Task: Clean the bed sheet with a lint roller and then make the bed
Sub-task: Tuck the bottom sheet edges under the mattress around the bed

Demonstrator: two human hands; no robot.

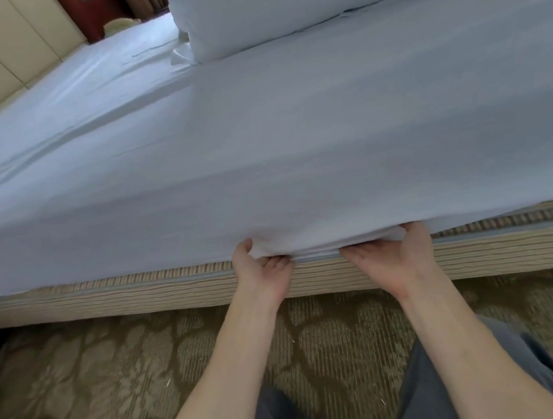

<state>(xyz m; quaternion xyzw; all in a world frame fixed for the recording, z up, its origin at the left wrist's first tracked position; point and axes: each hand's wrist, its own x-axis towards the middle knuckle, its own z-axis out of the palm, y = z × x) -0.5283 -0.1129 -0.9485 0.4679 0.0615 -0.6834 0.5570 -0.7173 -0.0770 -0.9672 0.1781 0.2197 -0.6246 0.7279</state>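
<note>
Sheet (262,159) edge gripped by both hands; left hand (262,274) pinches, right hand (389,258) holds fold

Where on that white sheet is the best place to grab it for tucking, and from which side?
Take the sheet by its loose edge on the near side, from below with palms up, as the left hand and right hand do. On top it lies flat with nothing to pinch; the edge hangs bunched above the striped bed base, giving a fold for a grip.
</note>
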